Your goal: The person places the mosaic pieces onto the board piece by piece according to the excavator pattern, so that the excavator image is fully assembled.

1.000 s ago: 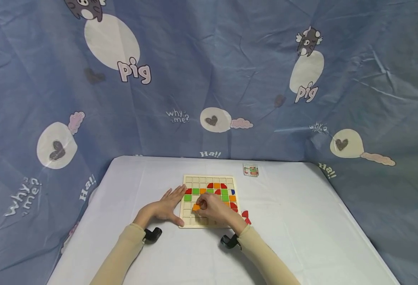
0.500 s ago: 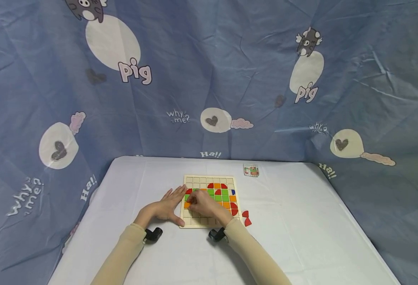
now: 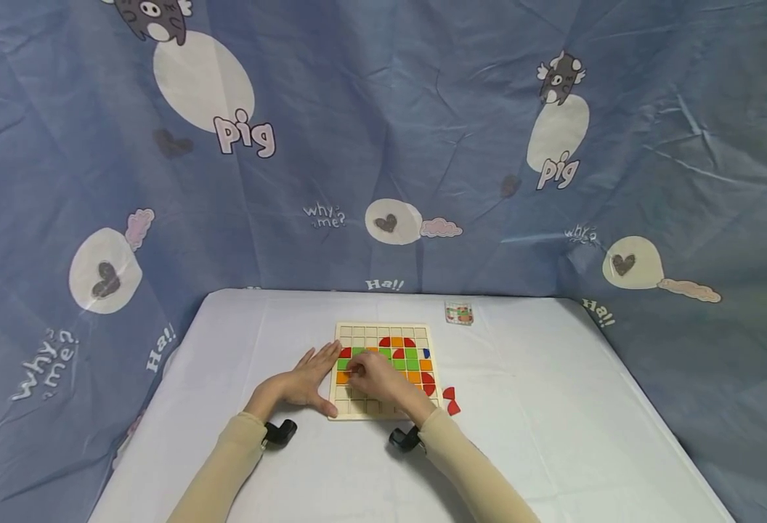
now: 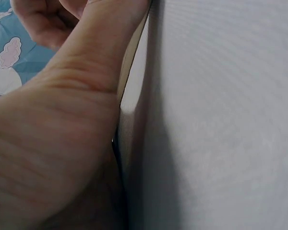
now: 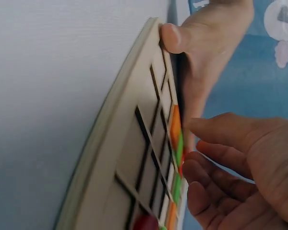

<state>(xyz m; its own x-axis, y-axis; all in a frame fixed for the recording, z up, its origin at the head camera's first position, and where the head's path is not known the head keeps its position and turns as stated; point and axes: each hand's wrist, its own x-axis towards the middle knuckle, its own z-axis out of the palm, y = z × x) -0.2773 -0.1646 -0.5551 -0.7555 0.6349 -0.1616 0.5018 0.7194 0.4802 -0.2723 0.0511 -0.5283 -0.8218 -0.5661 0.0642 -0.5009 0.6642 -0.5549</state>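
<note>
A square wooden grid board (image 3: 357, 332) lies on the table, with green, orange and red tiles set in its cells and one small blue piece. My left hand (image 3: 305, 379) is spread along the board's left edge, its thumb at the near left corner. Over the left part of the board is my right hand (image 3: 380, 378), fingertips beside an orange tile (image 3: 343, 378) in the leftmost column. The right wrist view shows my right thumb (image 5: 221, 129) apart from the loosely bent fingers, nothing visible between them, and the orange tile (image 5: 175, 125) seated in the grid.
Two loose red quarter-round pieces (image 3: 454, 408) lie just right of the board. A small pattern card (image 3: 458, 313) rests near the table's far edge. A blue printed cloth (image 3: 318, 160) hangs behind the white-covered table (image 3: 540, 407).
A second ago my right hand pinched an orange tile over the board. The hand has moved left, and the orange tile now sits in the leftmost column. My left hand has stayed put.
</note>
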